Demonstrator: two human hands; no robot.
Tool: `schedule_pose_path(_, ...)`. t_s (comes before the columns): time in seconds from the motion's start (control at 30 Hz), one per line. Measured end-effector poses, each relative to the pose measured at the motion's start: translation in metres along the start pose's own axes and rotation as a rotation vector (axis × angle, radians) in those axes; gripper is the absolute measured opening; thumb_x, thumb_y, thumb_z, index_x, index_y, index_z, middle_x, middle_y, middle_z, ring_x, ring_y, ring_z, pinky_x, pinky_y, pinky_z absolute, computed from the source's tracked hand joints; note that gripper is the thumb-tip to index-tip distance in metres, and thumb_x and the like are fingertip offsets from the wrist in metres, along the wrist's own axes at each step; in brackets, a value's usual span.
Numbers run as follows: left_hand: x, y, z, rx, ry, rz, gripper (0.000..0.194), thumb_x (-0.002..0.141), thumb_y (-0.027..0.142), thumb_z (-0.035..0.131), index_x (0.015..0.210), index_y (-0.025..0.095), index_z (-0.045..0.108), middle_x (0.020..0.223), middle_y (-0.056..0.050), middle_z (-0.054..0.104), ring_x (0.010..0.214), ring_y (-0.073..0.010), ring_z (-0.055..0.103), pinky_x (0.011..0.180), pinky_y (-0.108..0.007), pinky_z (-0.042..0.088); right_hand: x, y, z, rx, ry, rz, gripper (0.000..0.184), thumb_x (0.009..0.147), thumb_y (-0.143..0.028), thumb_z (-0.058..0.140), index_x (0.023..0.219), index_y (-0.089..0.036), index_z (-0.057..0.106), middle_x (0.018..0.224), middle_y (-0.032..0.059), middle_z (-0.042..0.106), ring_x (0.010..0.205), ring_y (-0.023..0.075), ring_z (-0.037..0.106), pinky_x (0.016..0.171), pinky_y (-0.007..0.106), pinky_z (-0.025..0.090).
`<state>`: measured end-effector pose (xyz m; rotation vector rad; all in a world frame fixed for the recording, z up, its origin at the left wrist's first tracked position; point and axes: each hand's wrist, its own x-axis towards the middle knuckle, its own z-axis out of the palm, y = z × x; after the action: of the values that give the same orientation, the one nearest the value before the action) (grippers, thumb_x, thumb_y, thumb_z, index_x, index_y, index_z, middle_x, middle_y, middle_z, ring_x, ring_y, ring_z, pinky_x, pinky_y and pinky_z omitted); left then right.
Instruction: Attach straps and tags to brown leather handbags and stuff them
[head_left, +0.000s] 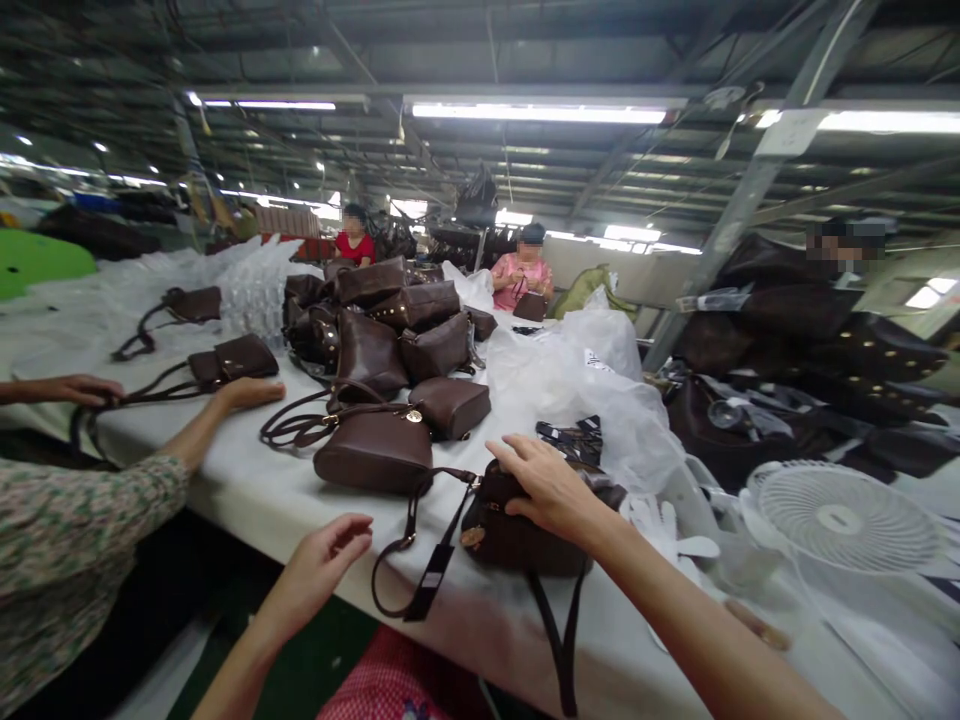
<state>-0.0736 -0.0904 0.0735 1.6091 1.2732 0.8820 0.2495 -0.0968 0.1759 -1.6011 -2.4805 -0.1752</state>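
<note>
A dark brown handbag (495, 535) lies in front of me near the table's edge, its straps trailing over the side. My right hand (544, 485) rests on top of this bag with its fingers spread. From one strap hangs a black tag (431, 583) with a small white label. To the left, my left hand (326, 560) hovers off the table edge, fingers slightly curled and apart, holding nothing. Just beyond it sits another brown handbag (375, 450) with a round gold charm (414, 416).
Brown bags (371, 350) are heaped behind, beside clear plastic wrapping (577, 370). A white fan (847, 515) stands at right, below stacked bags (810, 340). At left a co-worker's hands (251, 393) are at a small brown bag (232, 362). Two people sit across the table.
</note>
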Motion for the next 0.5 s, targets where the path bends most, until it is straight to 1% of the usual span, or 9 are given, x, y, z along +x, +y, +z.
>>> schedule_pose_path(0.07,0.008,0.016,0.009,0.08,0.072,0.089,0.037,0.079,0.047,0.056,0.099,0.019,0.068,0.1,-0.008,0.072,0.093,-0.0239,0.065,0.082,-0.034,0.051,-0.008,0.0,0.0,-0.049,0.042,0.04,0.084,0.066,-0.011,0.077,0.141,-0.021,0.042,0.144,0.0185,0.044,0.133,0.0358,0.04,0.107,0.052,0.035)
schedule_pose_path(0.13,0.018,0.032,0.019,0.125,0.102,0.195,0.033,0.08,0.042,0.055,0.1,0.019,0.068,0.103,-0.008,0.071,0.093,-0.024,0.065,0.077,-0.032,0.051,-0.018,0.0,-0.001,-0.078,0.073,0.072,0.087,0.064,-0.008,0.077,0.142,-0.02,0.041,0.147,0.0192,0.041,0.137,0.0373,0.035,0.111,0.055,0.031)
schedule_pose_path(0.2,0.027,0.046,0.03,0.146,0.067,0.294,0.029,0.08,0.036,0.055,0.1,0.02,0.068,0.104,-0.008,0.071,0.093,-0.0225,0.064,0.074,-0.029,0.051,-0.029,0.0,-0.002,-0.094,0.13,0.08,0.081,0.067,-0.006,0.074,0.141,-0.019,0.043,0.148,0.0197,0.04,0.138,0.0368,0.034,0.112,0.054,0.032)
schedule_pose_path(0.27,0.035,0.056,0.039,0.163,0.01,0.349,0.024,0.082,0.034,0.053,0.093,0.02,0.07,0.097,-0.006,0.072,0.088,-0.0202,0.065,0.072,-0.027,0.049,-0.041,-0.001,-0.004,-0.101,0.218,0.076,0.067,0.074,-0.007,0.067,0.137,-0.017,0.048,0.147,0.0201,0.04,0.137,0.0355,0.036,0.111,0.053,0.035)
schedule_pose_path(0.33,0.041,0.059,0.047,0.177,-0.032,0.33,0.025,0.084,0.035,0.052,0.079,0.018,0.069,0.08,-0.005,0.071,0.076,-0.0182,0.064,0.068,-0.026,0.048,-0.053,-0.004,-0.005,-0.087,0.3,0.061,0.052,0.081,-0.01,0.06,0.132,-0.016,0.052,0.144,0.0192,0.045,0.132,0.0331,0.043,0.108,0.051,0.041)
schedule_pose_path(0.4,0.045,0.057,0.055,0.13,-0.115,0.228,0.033,0.086,0.038,0.048,0.07,0.016,0.065,0.07,-0.005,0.069,0.066,-0.0172,0.063,0.06,-0.025,0.047,-0.065,-0.007,-0.005,-0.048,0.338,0.032,0.039,0.087,-0.014,0.053,0.126,-0.017,0.056,0.135,0.0169,0.055,0.123,0.029,0.053,0.102,0.047,0.048)
schedule_pose_path(0.43,0.046,0.054,0.058,0.096,-0.171,0.171,0.035,0.087,0.039,0.045,0.069,0.015,0.065,0.069,-0.005,0.068,0.063,-0.0173,0.063,0.056,-0.025,0.047,-0.071,-0.01,-0.004,-0.026,0.342,0.014,0.034,0.089,-0.015,0.051,0.123,-0.017,0.058,0.129,0.0154,0.059,0.118,0.0269,0.057,0.098,0.044,0.051)
schedule_pose_path(0.47,0.046,0.052,0.061,0.077,-0.214,0.143,0.036,0.087,0.039,0.044,0.072,0.015,0.065,0.071,-0.006,0.069,0.063,-0.0177,0.064,0.055,-0.026,0.047,-0.076,-0.012,-0.003,-0.009,0.343,-0.002,0.031,0.091,-0.016,0.049,0.12,-0.018,0.059,0.125,0.0138,0.062,0.113,0.0252,0.059,0.095,0.042,0.053)
schedule_pose_path(0.5,0.046,0.05,0.064,0.082,-0.221,0.155,0.034,0.087,0.037,0.044,0.076,0.015,0.066,0.076,-0.007,0.071,0.067,-0.0186,0.065,0.058,-0.027,0.049,-0.081,-0.014,-0.002,0.0,0.345,-0.015,0.029,0.091,-0.017,0.048,0.118,-0.019,0.06,0.122,0.0124,0.063,0.11,0.0239,0.061,0.092,0.04,0.055)
